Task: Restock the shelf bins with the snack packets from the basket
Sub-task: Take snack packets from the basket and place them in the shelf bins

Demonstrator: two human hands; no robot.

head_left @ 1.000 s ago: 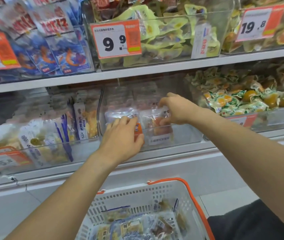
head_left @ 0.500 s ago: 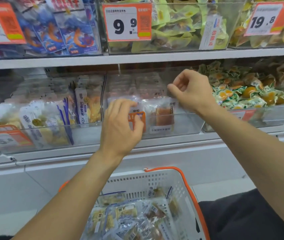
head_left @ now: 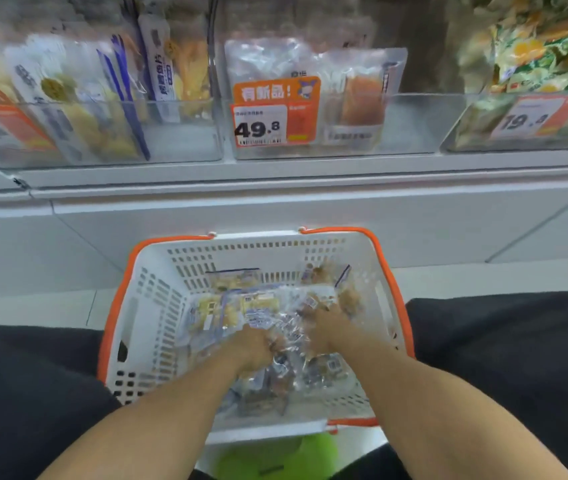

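- Nearest the camera, a green thing (head_left: 277,457) shows just below the basket's (head_left: 158,306) near rim, between the person's dark-clothed legs.
- Both bare forearms reach from the near side down into the basket, which is white with an orange rim and sits between the knees.
- The left hand (head_left: 255,348) is sunk among the packets (head_left: 241,306) in the middle of the basket; its fingers are curled into the clear wrappers, but blur hides whether they grip one packet.
- The right hand (head_left: 324,327) lies just right of the left, fingers bent down into the same heap and touching the wrappers; whether it pinches any cannot be told either.
- The packets fill the basket floor, a loose pile of clear bags with yellow and brown contents and blue-edged labels, some leaning on the far wall.
- Beyond the basket rises the white shelf (head_left: 310,174) front.
- Directly above the basket on that shelf stands the middle bin (head_left: 407,133), clear, holding a few upright bags and bearing an orange tag (head_left: 275,112) reading 49.8.
- Left of that, above the basket's left side, the left bin (head_left: 185,140) holds bags with yellow contents.
- Right of the middle bin, the right bin (head_left: 518,133) holds green and orange sweets behind a 19.8 tag.
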